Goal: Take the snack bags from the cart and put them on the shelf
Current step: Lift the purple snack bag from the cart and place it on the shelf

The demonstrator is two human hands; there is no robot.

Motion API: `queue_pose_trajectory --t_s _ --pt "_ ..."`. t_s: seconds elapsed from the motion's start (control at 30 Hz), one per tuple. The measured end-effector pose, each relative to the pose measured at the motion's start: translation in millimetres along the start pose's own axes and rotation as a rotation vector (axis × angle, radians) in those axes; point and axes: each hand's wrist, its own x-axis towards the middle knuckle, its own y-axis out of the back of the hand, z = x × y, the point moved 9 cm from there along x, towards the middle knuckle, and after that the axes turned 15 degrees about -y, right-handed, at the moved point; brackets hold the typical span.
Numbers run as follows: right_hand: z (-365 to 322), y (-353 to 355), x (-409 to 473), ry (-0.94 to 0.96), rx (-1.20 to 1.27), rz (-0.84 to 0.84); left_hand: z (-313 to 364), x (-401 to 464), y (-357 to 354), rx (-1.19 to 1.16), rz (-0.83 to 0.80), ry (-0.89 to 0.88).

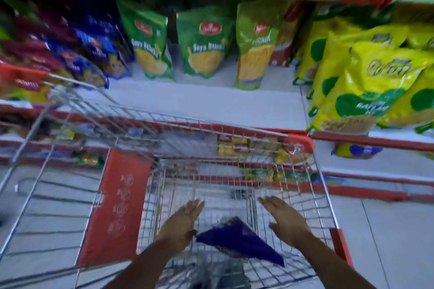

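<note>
A dark purple snack bag (237, 240) lies inside the wire cart (234, 129), near its close end. My left hand (182, 223) hovers flat just left of the bag, fingers stretched out, its thumb close to the bag's left corner. My right hand (285, 220) hovers flat to the bag's right, also holding nothing. Ahead, the white shelf (211, 101) has bare space in front of three upright green snack bags (204, 41). The whole picture is blurred.
Blue and maroon bags (89, 54) lean on the shelf's left, yellow bags (366, 82) fill its right. A red panel (117, 206) lines the cart's left side. Lower shelves with red edges (375, 141) run behind the cart. Grey floor tiles lie to the right.
</note>
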Motion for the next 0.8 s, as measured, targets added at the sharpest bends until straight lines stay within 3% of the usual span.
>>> queue_pose_trajectory --t_s 0.1,0.13,0.23,0.3,0.4,0.47,0.5,0.53,0.67,0.8 --pt "-3 -38 7 -0.011 0.045 -0.295 -11 4 -49 -0.141 -0.257 0.054" --pt "-5 -45 8 -0.022 0.125 -0.363 -6 6 -55 -0.262 -0.264 0.045" --pt "-9 -58 17 -0.032 0.375 -0.440 0 18 -50 -0.696 0.017 0.209" --pt "-5 -68 25 -0.021 0.465 -0.438 0 22 -62 -1.007 0.095 0.363" --pt "-2 -69 24 -0.043 0.611 -0.510 -5 25 -73 -1.246 0.256 0.466" --pt "2 -70 25 -0.062 0.655 -0.542 -14 22 -68 -1.187 0.351 0.553" --pt "3 -68 24 -0.056 0.658 -0.559 -17 22 -59 -1.048 0.357 0.547" --pt "7 -69 23 -0.071 0.683 -0.585 -21 26 -54 -0.899 0.352 0.524" --pt "9 -71 8 -0.086 0.832 -0.741 -11 51 -46 -0.753 0.293 0.385" --pt "12 -62 20 -0.145 1.082 -0.619 -3 66 -29 -0.763 0.345 0.362"
